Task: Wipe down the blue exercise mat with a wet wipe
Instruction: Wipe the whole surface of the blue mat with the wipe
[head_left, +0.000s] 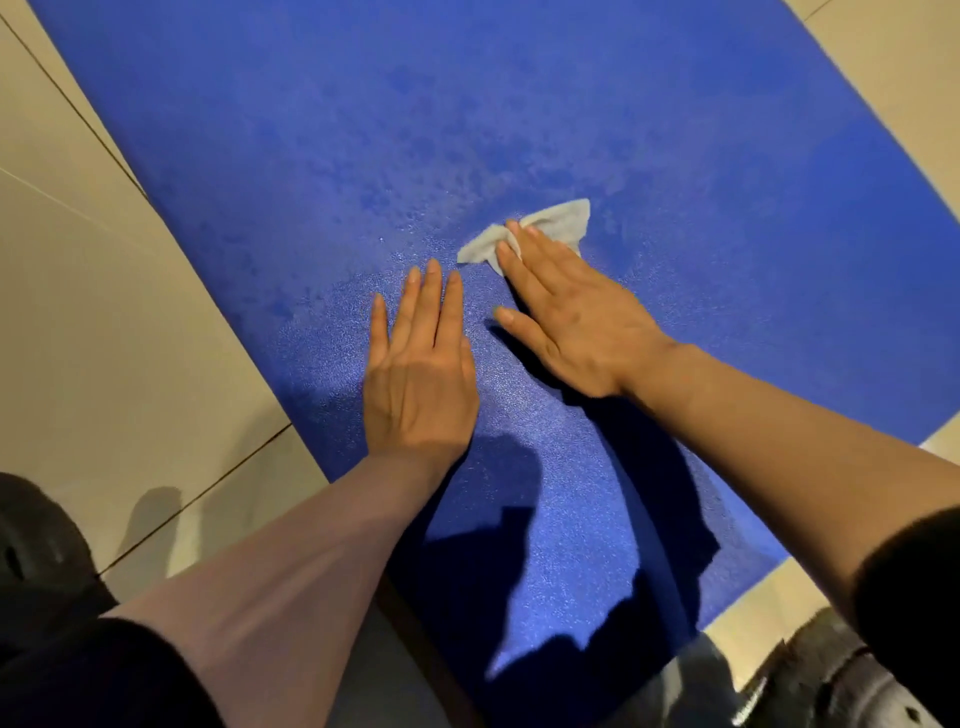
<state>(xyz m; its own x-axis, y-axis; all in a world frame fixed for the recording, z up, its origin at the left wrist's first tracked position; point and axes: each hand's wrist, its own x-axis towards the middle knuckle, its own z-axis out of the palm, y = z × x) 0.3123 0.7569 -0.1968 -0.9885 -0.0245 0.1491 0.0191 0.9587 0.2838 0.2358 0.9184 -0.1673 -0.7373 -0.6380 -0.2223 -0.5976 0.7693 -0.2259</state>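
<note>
Blue textured foam exercise mat (675, 130) lies flat on a floor of pale beige tiles (93, 322), running diagonally from the lower middle of the view up and away, with tile showing along its left edge and past its right edge. Its surface is mottled: darker, damp-looking patches spread across the middle and far part, while the near part around the hands looks lighter and grainy.

A crumpled white wet wipe (550, 223) sits on the mat near its middle, pinned under the fingertips of the right hand (571, 317). That hand lies palm down with its fingers straight and close together, pressing the wipe onto the mat; the wipe's ends stick out beyond the fingers on either side.

The left hand (421, 364) rests flat on the mat just beside the right one, palm down, fingers straight and slightly spread, holding nothing. The two hands are close but not touching.

Both forearms are bare, with dark sleeves (909, 587) at the lower corners. Hard shadows of the arms fall on the near part of the mat.
</note>
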